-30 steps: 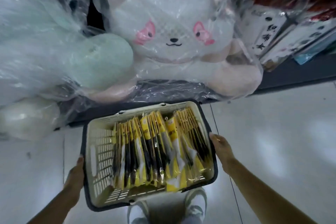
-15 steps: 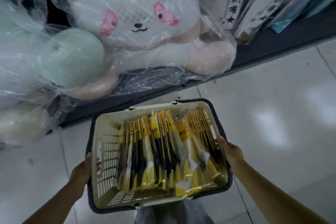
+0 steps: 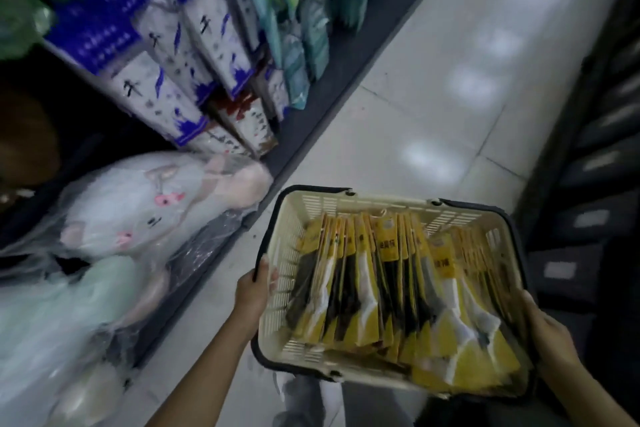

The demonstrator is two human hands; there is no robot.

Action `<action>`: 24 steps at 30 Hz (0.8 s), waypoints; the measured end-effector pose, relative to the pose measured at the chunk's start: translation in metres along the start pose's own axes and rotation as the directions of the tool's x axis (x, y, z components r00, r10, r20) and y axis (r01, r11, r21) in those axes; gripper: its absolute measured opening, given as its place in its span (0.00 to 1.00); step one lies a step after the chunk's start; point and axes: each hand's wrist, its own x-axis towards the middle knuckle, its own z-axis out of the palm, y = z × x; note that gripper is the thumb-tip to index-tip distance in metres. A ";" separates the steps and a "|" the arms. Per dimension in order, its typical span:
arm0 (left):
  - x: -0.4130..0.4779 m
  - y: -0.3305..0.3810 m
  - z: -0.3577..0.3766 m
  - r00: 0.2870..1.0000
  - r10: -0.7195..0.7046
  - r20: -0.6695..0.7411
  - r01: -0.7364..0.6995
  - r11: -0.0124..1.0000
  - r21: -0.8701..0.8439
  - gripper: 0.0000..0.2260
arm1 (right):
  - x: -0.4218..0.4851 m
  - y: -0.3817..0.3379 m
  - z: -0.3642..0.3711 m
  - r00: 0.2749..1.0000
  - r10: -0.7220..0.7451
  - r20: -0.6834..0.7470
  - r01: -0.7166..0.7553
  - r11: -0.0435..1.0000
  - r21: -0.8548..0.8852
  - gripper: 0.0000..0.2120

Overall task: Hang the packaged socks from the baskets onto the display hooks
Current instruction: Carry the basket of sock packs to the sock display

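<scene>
Between two runs of shop shelving, over a pale tiled floor [image 3: 433,87], I hold the basket [image 3: 377,206] in front of my body. Left hand [image 3: 254,291]: curled over the dark rim of the basket's left wall, thumb on top. Right hand [image 3: 550,336]: wrapped round the near right corner, with the fingertips hidden behind the wall. The hands are well apart, one on each side, so I judge the load is shared and the basket is kept from tipping.

Packaged socks [image 3: 374,288]: packed on edge in a row inside the basket, filling its middle and right. Their yellow header cards point toward the far wall. They lie between my hands and neither hand touches them, though the rightmost packs crowd the corner my right hand holds. Packed this tightly, the packs prop each other up.

To my left are a plush toy [image 3: 138,215] in clear wrap and boxed goods [image 3: 194,55]; to my right is dark shelving [image 3: 595,166]. No display hooks are in view. I judge this to be the carrying step, with the hanging not yet begun.
</scene>
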 end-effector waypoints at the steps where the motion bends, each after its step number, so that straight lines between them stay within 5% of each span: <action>1: -0.012 0.029 0.012 0.999 0.025 0.038 -0.026 0.999 0.020 0.23 | -0.002 -0.007 -0.021 1.000 0.012 -0.013 -0.011 0.999 0.046 0.21; 7: -0.056 0.173 0.091 0.957 0.199 0.211 -0.220 0.972 0.078 0.26 | 0.007 -0.063 -0.101 0.993 0.027 -0.117 0.006 0.962 0.273 0.19; 13: -0.065 0.305 0.157 0.915 0.325 0.239 -0.365 0.919 0.149 0.26 | 0.039 -0.142 -0.130 0.984 0.036 -0.177 0.046 0.899 0.436 0.17; 24: 0.032 0.551 0.308 0.897 0.310 0.316 -0.391 0.888 0.241 0.27 | 0.211 -0.347 -0.128 0.981 0.053 -0.189 0.068 0.811 0.580 0.23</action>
